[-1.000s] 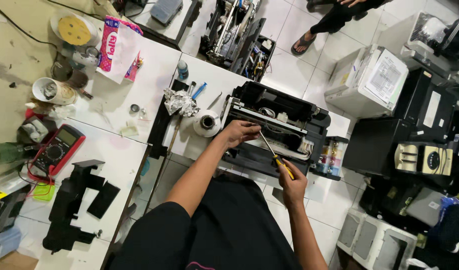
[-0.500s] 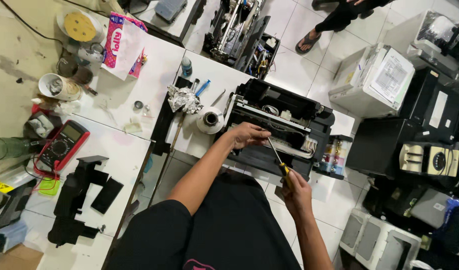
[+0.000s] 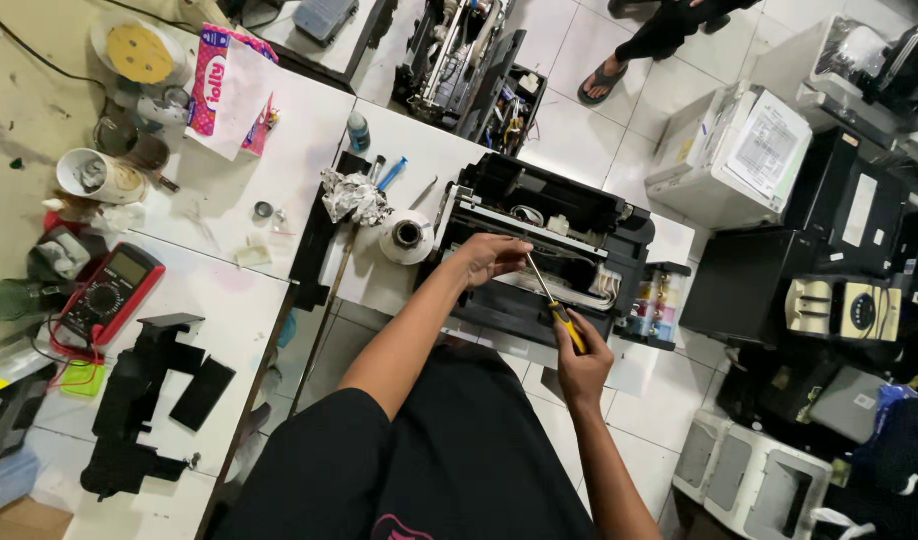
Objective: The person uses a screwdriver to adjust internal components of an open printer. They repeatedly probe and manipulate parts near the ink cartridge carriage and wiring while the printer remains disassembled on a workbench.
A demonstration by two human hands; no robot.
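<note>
An opened black printer (image 3: pixel 539 250) with its cover off sits in front of me on a white tabletop (image 3: pixel 419 150). My right hand (image 3: pixel 582 365) grips the yellow-and-black handle of a screwdriver (image 3: pixel 554 300), whose shaft slants up and left into the printer's front. My left hand (image 3: pixel 491 255) rests on the printer's front edge, fingers curled around the screwdriver's tip. Ink tanks (image 3: pixel 657 305) hang on the printer's right side.
A white tape roll (image 3: pixel 407 237) and crumpled foil (image 3: pixel 354 195) lie left of the printer. A red multimeter (image 3: pixel 114 292) and black plastic parts (image 3: pixel 139 400) sit on the left table. Other printers (image 3: pixel 729 155) crowd the floor at right. Another person's sandalled foot (image 3: pixel 604 80) stands behind.
My right hand with the screwdriver has shifted slightly, the shaft tilting steeper. My left hand stays on the printer's front edge by the tip.
</note>
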